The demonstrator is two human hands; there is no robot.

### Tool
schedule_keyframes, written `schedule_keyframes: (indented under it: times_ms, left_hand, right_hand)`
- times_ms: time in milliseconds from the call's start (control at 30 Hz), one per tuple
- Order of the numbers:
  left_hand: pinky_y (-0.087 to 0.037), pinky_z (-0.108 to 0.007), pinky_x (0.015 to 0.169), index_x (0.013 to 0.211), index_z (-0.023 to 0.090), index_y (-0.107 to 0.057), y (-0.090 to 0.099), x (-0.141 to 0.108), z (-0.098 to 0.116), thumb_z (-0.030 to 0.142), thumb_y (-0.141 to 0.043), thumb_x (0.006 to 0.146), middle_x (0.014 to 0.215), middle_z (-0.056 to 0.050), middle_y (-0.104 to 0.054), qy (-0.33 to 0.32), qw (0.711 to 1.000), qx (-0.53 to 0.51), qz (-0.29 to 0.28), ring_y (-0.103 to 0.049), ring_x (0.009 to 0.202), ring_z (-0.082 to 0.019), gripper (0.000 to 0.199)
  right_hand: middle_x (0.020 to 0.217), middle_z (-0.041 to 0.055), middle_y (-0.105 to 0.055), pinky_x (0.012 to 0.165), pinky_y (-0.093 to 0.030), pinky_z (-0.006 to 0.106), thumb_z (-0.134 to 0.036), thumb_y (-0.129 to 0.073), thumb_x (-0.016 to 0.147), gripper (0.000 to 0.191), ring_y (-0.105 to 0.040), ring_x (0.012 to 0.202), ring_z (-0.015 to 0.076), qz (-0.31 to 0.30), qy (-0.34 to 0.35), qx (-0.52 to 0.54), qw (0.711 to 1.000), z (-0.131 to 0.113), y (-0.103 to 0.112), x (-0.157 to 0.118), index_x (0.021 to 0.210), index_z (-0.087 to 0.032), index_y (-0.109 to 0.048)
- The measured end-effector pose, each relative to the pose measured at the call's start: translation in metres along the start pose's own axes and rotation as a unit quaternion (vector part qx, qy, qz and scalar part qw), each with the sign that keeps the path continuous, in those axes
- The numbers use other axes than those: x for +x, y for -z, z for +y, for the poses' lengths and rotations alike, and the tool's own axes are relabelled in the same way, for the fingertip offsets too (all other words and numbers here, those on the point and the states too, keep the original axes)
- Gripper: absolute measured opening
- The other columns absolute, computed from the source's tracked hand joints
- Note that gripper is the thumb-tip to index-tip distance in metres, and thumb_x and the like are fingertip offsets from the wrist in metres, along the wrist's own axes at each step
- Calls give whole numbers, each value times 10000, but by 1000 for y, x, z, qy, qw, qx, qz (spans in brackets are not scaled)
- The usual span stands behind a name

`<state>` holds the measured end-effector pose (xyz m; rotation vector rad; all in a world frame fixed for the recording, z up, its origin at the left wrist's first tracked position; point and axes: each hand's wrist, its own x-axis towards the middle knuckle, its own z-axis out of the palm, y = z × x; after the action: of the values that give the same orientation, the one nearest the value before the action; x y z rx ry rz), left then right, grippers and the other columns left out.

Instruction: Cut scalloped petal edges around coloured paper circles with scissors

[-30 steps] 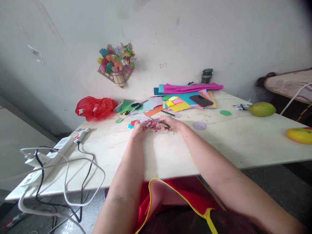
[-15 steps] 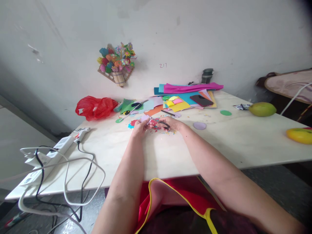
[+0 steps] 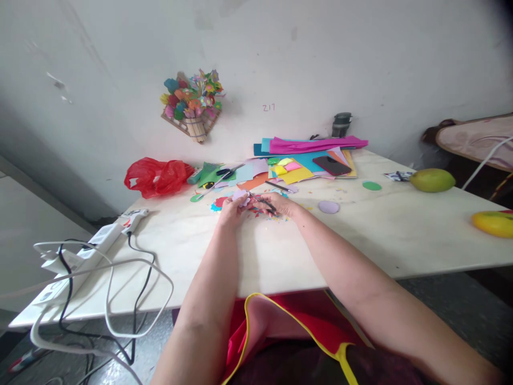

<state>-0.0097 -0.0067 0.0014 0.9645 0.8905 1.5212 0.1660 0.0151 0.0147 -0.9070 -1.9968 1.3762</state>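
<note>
Between the fingers of my left hand (image 3: pixel 231 208) is a lilac paper piece (image 3: pixel 240 198) with a scalloped edge. My right hand (image 3: pixel 280 203) is closed round a pair of dark-handled scissors (image 3: pixel 267 204). The blades point left, at the right edge of the lilac paper; whether they touch it is too small to tell. Under and around both hands lie small coloured paper scraps (image 3: pixel 256 213). Part of a blue scalloped paper shape (image 3: pixel 215 206) and a red one (image 3: pixel 220 201) show beside my left hand. A dark pen (image 3: pixel 279 186) lies just beyond my right hand.
A lilac disc (image 3: pixel 329 207) and a green disc (image 3: pixel 372 185) lie to the right. Behind are coloured sheets (image 3: pixel 308 160), a phone (image 3: pixel 332 165) and second scissors (image 3: pixel 226 173). A red plastic bag (image 3: pixel 158 177) stands left, a power strip (image 3: pixel 86 262) nearer, a mango (image 3: pixel 432 180) far right.
The lilac paper has turned slightly in my left hand and shows more of its scalloped edge. My right hand and the scissors have shifted a little to the left.
</note>
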Motion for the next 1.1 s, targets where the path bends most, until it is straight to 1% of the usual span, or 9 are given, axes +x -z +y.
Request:
schedule_keyframes:
  times_ms: [233,400,567,733,833,933,1100]
  left_hand:
    - [-573,-340,735,761,103,-651,0,2,-1,250,-781,570,714,-75,-689,-6,1000,2,17,-695,749,-224,274]
    - [-569,-342,733,774,108,-649,0,3,-2,262,-779,570,727,-72,-690,-6,1000,9,13,-693,760,-225,287]
    - [-570,-343,725,762,115,-643,0,3,-3,256,-785,570,726,-73,-690,-5,1000,9,22,-691,757,-225,277]
    - [-581,-329,691,752,112,-645,2,3,-3,271,-803,560,704,-72,-688,-8,1000,2,13,-689,723,-218,295]
    - [-582,-317,669,747,114,-649,2,3,-3,275,-802,558,698,-68,-688,-9,1000,2,11,-688,702,-211,291]
    - [-580,-321,679,754,117,-652,2,3,-2,270,-794,570,701,-72,-690,-7,1000,5,9,-689,706,-212,278]
    - [-573,-316,686,787,108,-659,2,2,-1,264,-779,581,734,-76,-694,-6,1000,9,11,-690,715,-209,285]
  right_hand:
    - [520,-53,-526,305,-296,143,-451,-624,799,319,-490,362,57,-8,-9,10,1000,10,-2,8,892,-148,-584]
    - [494,-58,-522,303,-297,148,-486,-621,791,349,-461,343,53,-2,-3,13,1000,8,-3,6,885,-150,-602]
    - [456,-65,-498,292,-271,152,-483,-635,780,353,-428,323,51,6,-7,20,1000,5,-5,5,881,-146,-610]
    - [455,-72,-472,289,-275,149,-454,-651,775,331,-399,323,42,7,-1,34,999,1,-5,2,857,-137,-606]
    - [465,-73,-468,285,-281,146,-416,-659,775,304,-406,338,43,2,9,40,999,-1,-6,1,871,-131,-614]
    - [465,-72,-458,282,-281,144,-386,-662,775,283,-417,349,48,6,8,44,999,-2,-6,1,878,-125,-620]
    - [470,-74,-459,282,-278,137,-397,-663,776,285,-420,348,42,7,15,49,999,0,-6,1,855,-128,-609]
